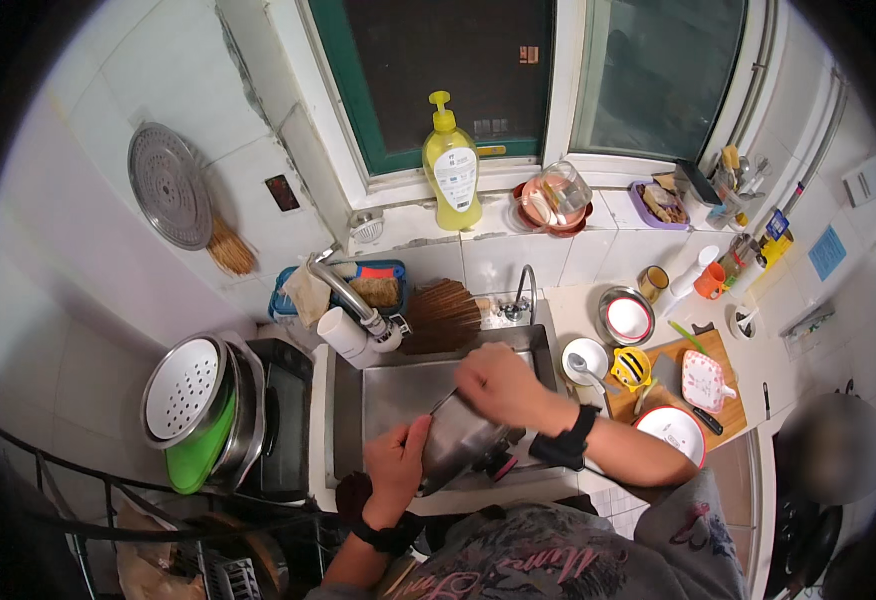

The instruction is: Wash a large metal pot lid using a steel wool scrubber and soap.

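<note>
Over the stainless steel sink [400, 384] a metal pot [459, 436], partly blurred, is tilted on its side. My left hand [395, 466] grips its rim, thumb uppermost. My right hand [499, 382] is closed at the upper part of the same pot; whether its fingers hold the rim or something inside is hidden. Behind the sink stand a chrome faucet [351, 296], a white cup [342, 332] and a brown bristle brush [441, 315]. A thin gooseneck tap [529, 289] rises at the sink's back right.
Stacked metal bowls and a white colander [182, 388] stand at the left. To the right lie a wooden cutting board [730, 382] with a knife [708, 421] and dishes, and a white bowl [576, 352] with a spoon. A yellow pump bottle [453, 169] stands on the sill.
</note>
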`<state>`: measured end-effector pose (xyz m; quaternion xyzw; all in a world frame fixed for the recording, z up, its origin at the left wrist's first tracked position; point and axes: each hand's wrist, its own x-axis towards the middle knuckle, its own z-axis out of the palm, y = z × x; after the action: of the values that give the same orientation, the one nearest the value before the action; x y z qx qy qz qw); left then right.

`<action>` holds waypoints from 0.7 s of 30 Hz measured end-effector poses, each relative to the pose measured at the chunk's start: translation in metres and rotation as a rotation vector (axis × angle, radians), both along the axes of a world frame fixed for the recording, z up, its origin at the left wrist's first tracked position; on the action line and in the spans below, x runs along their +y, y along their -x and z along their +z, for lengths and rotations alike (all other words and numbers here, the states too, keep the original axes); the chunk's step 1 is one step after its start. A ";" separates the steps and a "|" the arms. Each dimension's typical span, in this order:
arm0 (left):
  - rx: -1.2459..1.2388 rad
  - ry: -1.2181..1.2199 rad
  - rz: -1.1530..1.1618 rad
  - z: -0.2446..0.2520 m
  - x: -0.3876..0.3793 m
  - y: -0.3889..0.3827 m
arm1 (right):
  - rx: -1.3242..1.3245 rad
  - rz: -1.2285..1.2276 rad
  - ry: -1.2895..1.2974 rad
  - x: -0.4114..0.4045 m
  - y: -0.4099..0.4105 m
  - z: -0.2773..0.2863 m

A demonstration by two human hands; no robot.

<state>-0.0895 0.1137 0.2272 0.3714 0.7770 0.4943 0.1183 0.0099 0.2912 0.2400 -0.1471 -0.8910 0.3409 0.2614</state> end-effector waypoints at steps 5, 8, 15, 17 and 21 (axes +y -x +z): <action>-0.053 -0.070 0.012 -0.003 -0.010 0.007 | 0.042 0.094 -0.096 0.026 -0.005 -0.003; -0.072 -0.140 0.037 -0.021 -0.022 0.017 | -0.048 -0.043 0.361 0.049 -0.025 -0.027; 0.178 -0.017 -0.114 -0.035 0.004 -0.010 | 0.063 0.100 -0.313 -0.018 0.006 0.003; 0.176 -0.015 -0.090 -0.028 0.007 -0.010 | 0.158 0.160 -0.419 -0.001 0.010 0.000; 0.059 -0.033 -0.059 -0.018 0.002 -0.019 | -0.009 -0.163 0.220 0.041 -0.018 -0.024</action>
<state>-0.0706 0.1162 0.2087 0.4106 0.7607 0.4920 0.1036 0.0277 0.3327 0.2162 -0.2483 -0.8345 0.4133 0.2666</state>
